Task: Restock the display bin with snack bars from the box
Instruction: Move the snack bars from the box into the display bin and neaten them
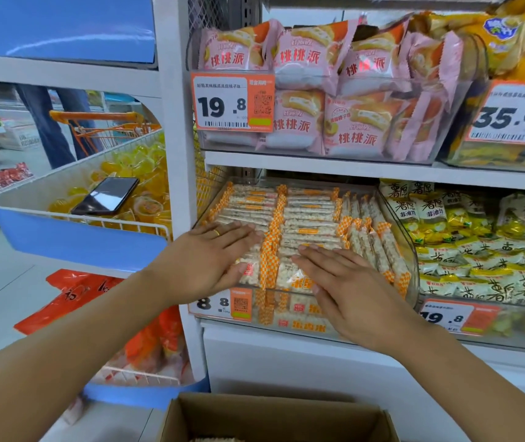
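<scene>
Now | both hands flat, fingers together, on snack bars [302, 232] | left hand [213, 260] | right hand [347, 288]

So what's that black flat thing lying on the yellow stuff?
It looks like a phone: a thin, glossy black slab, screen dark and reflecting light. It lies flat, a bit tilted, on yellow jelly cups in a blue-and-white wire basket, left of the snack shelf. Neither hand touches it.
</scene>
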